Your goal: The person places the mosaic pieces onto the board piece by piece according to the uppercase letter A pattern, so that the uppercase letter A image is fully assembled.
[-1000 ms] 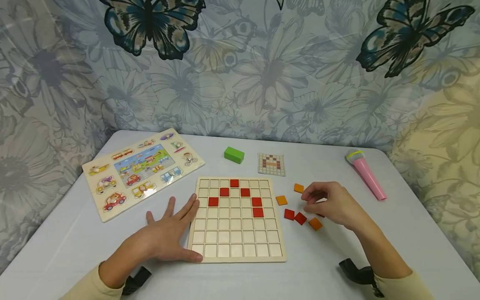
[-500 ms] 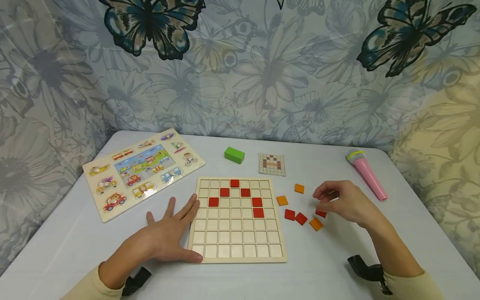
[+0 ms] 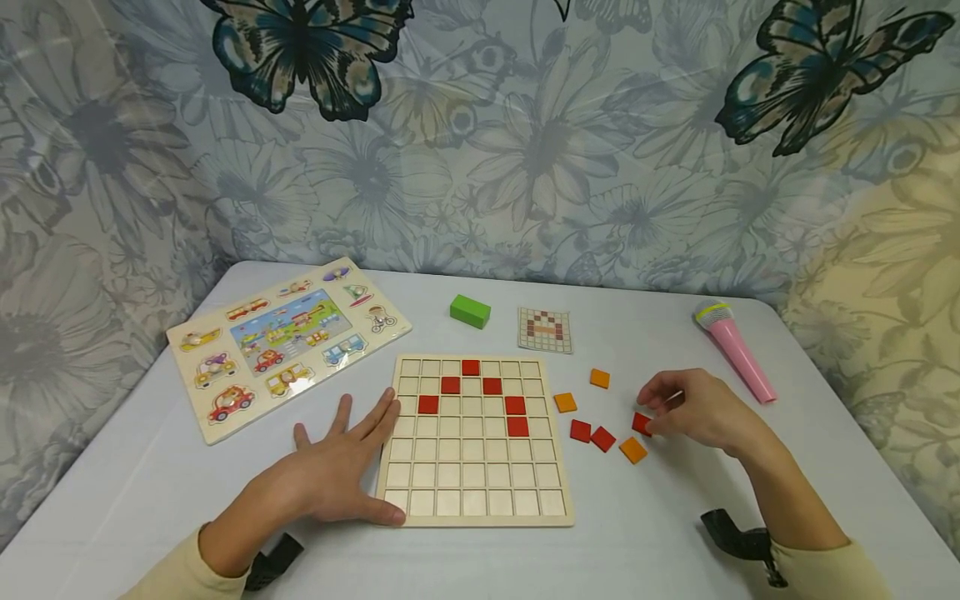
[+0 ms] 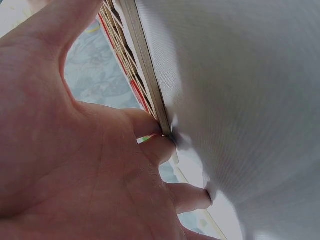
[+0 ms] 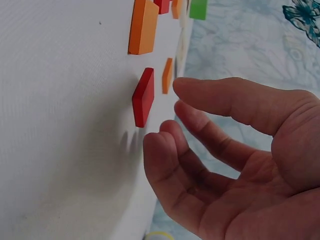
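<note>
A wooden grid board (image 3: 472,476) lies flat in the middle, with several red square tiles (image 3: 517,427) set in its upper cells. My left hand (image 3: 330,475) rests spread at the board's left edge, fingertips and thumb touching it; the left wrist view shows fingers (image 4: 192,196) against the edge and the white cloth. To the right of the board, my right hand (image 3: 701,410) hovers beside a loose red tile (image 3: 641,423). In the right wrist view its loosely bent fingers (image 5: 162,155) are apart from that tile (image 5: 143,97) and hold nothing.
Loose orange tiles (image 3: 633,450) and two more red tiles (image 3: 603,439) lie between board and right hand. Behind are a green block (image 3: 470,311) and a small pattern card (image 3: 544,330). A picture puzzle (image 3: 288,346) lies back left, a pink toy microphone (image 3: 738,354) back right.
My right hand has moved right, away from the orange tiles, then slightly down beside the rightmost red tile, which now shows more fully. The left hand stays on the board.
</note>
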`<action>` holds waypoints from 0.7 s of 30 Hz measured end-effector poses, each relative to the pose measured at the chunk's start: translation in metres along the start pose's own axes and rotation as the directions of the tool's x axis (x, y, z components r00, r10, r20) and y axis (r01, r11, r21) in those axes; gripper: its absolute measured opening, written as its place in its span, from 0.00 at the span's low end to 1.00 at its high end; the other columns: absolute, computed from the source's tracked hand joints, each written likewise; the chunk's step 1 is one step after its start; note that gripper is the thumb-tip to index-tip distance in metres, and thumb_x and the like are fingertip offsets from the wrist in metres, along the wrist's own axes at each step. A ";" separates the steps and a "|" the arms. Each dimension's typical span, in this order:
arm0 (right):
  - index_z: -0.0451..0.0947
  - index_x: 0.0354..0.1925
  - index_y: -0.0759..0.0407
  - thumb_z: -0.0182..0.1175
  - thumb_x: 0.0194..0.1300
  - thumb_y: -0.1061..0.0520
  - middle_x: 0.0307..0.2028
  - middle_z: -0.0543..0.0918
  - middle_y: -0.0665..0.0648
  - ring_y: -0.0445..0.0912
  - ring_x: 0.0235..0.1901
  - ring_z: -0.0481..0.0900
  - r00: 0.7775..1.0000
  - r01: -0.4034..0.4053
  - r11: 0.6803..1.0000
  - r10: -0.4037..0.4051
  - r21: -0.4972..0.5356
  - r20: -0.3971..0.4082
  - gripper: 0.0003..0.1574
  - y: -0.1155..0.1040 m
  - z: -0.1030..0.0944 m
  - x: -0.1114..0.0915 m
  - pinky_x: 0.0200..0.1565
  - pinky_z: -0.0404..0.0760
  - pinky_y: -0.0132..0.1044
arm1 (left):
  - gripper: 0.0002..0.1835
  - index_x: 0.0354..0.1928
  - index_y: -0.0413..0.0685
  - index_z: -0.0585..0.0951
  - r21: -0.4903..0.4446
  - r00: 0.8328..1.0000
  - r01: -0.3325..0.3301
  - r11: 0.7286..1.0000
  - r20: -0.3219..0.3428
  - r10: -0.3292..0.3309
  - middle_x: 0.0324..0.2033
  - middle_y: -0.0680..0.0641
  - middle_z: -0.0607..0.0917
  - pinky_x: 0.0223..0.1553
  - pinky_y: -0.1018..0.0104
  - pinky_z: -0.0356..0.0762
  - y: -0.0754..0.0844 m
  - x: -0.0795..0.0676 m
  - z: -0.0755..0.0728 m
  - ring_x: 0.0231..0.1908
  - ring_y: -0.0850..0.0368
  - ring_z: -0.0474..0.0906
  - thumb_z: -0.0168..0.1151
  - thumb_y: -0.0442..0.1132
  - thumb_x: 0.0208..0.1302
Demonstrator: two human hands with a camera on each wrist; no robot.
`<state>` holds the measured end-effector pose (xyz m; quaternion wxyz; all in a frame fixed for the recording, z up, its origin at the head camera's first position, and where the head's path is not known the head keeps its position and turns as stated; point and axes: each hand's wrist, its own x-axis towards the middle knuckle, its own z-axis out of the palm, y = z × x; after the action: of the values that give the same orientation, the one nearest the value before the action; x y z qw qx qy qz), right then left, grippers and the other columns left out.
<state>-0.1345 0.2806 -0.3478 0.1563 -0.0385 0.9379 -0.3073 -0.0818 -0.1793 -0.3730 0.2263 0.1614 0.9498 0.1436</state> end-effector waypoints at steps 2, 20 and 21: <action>0.84 0.45 0.62 0.76 0.55 0.61 0.35 0.80 0.55 0.49 0.39 0.77 1.000 0.007 1.000 -0.007 0.010 0.009 0.18 0.002 0.000 0.000 0.34 0.78 0.35 | 0.75 0.85 0.51 0.48 0.002 1.000 0.002 1.000 -0.001 -0.002 0.85 0.52 0.40 0.50 0.03 0.40 0.000 0.000 0.000 0.79 0.20 0.35 0.75 0.77 0.43; 0.83 0.45 0.65 0.74 0.55 0.63 0.38 0.81 0.58 0.50 0.40 0.77 0.997 -0.056 0.997 0.053 0.051 0.056 0.19 0.010 0.003 0.005 0.37 0.81 0.37 | 0.75 0.85 0.51 0.47 0.008 1.000 0.001 1.000 0.000 -0.001 0.85 0.51 0.40 0.50 0.03 0.40 0.000 0.000 0.000 0.79 0.20 0.35 0.74 0.78 0.43; 0.83 0.45 0.65 0.75 0.55 0.63 0.38 0.81 0.58 0.51 0.40 0.77 0.997 -0.057 0.997 0.055 0.043 0.054 0.19 0.010 0.004 0.006 0.37 0.81 0.38 | 0.75 0.85 0.51 0.47 0.009 1.000 0.002 1.000 0.001 -0.002 0.85 0.52 0.40 0.50 0.03 0.40 0.000 0.000 0.000 0.79 0.20 0.35 0.74 0.78 0.43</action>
<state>-0.1387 0.2856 -0.3579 0.1901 -0.0169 0.9271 -0.3227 -0.0821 -0.1791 -0.3733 0.2262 0.1617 0.9504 0.1391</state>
